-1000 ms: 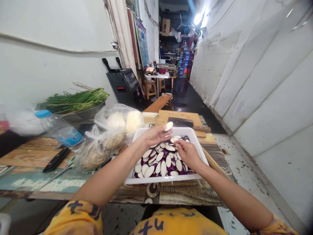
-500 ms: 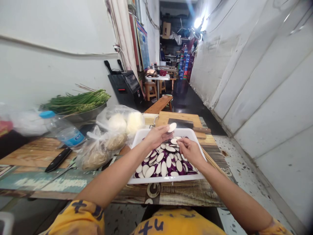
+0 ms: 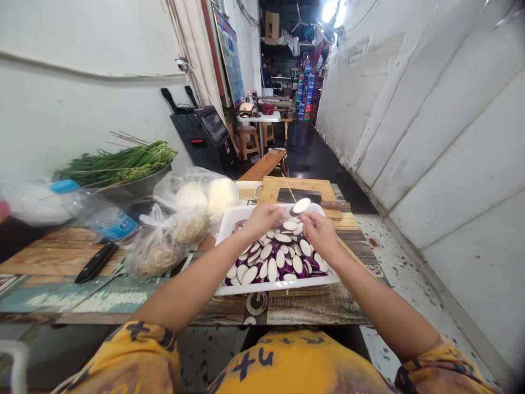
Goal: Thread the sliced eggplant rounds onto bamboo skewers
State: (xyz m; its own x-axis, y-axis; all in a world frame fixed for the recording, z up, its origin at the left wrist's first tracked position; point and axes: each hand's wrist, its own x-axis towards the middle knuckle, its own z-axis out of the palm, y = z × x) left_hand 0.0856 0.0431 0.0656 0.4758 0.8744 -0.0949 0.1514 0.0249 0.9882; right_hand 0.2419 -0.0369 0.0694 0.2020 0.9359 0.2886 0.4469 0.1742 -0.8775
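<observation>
A white tray (image 3: 223, 232) holds a heap of oval eggplant slices (image 3: 273, 269) with white flesh and purple skin. Over its far right part, my right hand (image 3: 319, 232) is closed at the lower end of a thin wooden skewer (image 3: 289, 187), which points up and to the left. An eggplant slice (image 3: 302, 206) sits along this skewer, just above my right fingertips. My left hand (image 3: 266, 220) hovers above the tray's far side, left of that slice, with fingers bent together. Whatever its fingertips may hold is hidden.
Behind the tray lies a cleaver (image 3: 301, 196) on a cutting board (image 3: 270, 186). Loose skewers (image 3: 353, 253) lie right of the tray. To the left are plastic bags (image 3: 156, 254), a water bottle (image 3: 109, 219), a black-handled knife (image 3: 96, 262) and a bowl of green stalks (image 3: 135, 183).
My left hand has come away from the slice it held up. An eggplant slice now sits on a skewer at my right hand, which has risen slightly. The whole view has shifted a little.
</observation>
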